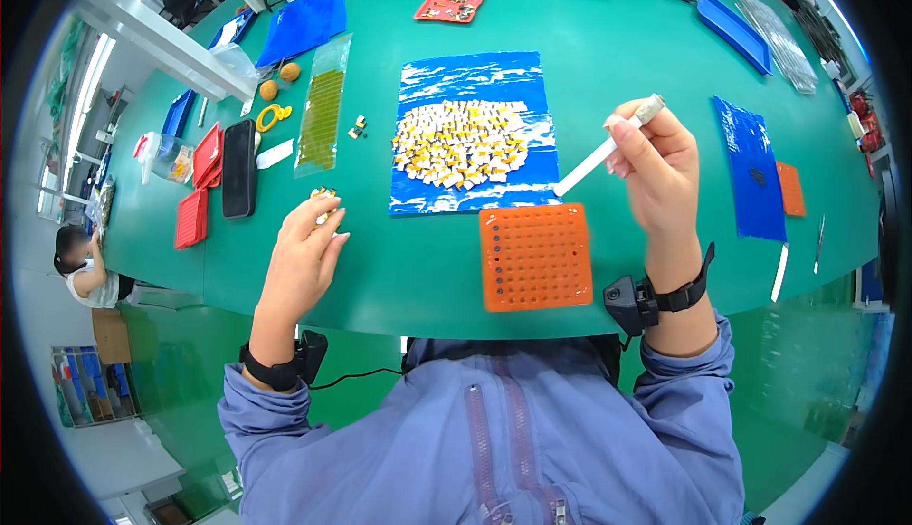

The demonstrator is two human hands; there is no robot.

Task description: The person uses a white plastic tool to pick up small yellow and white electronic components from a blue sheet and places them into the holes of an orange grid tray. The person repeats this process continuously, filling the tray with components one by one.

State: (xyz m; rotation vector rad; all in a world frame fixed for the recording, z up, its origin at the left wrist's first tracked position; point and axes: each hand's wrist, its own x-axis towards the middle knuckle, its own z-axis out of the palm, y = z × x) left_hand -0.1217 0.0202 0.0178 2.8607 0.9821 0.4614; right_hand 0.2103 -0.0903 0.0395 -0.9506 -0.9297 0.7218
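My right hand (655,159) pinches a flat white stick (589,166) by its wrapped, brownish end. The stick's tip points down-left, near the lower right corner of a shiny blue sheet (470,74). A broad heap of small white-and-yellow pieces (461,145) lies on that sheet. Just below it, an orange plate with rows of round holes (537,264) rests on the table; a few small dark pieces sit in its left column. Left of the sheet, the curled fingers of my left hand (306,254) hold some small white-and-yellow pieces (325,204).
On the left lie a black phone (239,169), red trays (191,218), a yellow-green strip sheet (323,112) and yellow scissors (274,116). A red tray of small parts (451,5) stands behind. To the right are another blue sheet (750,169) and tweezers (819,245).
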